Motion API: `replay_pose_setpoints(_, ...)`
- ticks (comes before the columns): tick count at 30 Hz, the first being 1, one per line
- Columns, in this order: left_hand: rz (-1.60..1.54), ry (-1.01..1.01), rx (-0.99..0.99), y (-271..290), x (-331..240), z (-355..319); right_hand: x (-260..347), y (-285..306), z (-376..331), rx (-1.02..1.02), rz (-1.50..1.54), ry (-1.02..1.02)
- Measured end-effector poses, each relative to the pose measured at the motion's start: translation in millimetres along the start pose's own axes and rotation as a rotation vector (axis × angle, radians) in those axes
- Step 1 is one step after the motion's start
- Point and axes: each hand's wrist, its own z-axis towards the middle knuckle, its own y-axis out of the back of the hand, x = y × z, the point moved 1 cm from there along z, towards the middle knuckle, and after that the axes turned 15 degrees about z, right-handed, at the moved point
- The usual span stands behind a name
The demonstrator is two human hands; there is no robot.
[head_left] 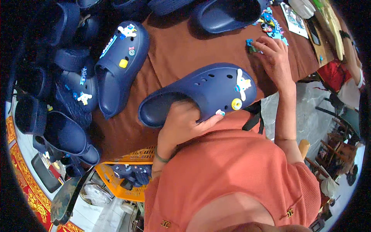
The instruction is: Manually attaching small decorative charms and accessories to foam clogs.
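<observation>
A dark blue clog (216, 83) lies sideways before me on the brown cloth. It carries a white rabbit-like charm (242, 84), a yellow ring charm (236, 103) and a small pale charm near my thumb. My left hand (183, 120) reaches into its opening, fingers hidden inside and thumb pressed on the outer side, so it grips the clog. To the upper right, my right hand (273, 56) has its fingertips pinched on a small blue-green shoe charm (251, 45). Just beyond it lies a pile of colourful charms (272, 27).
Another blue clog (123, 65) with charms rests to the left on the brown cloth (170, 50). More clogs crowd the far left and back edge (228, 17). An orange crate (112, 179) holding clogs stands below the table. Another person's arm (349, 50) shows at far right.
</observation>
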Motion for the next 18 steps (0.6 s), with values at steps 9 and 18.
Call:
replay_pose_setpoints(9,0.124,-0.195,-0.042,2,2,-1,7,-10,0,-0.090,-0.056,0.088)
replay_pose_setpoints(18,0.110,-0.155,-0.078,2,2,-3,79,-31,23,0.177,0.332,0.233)
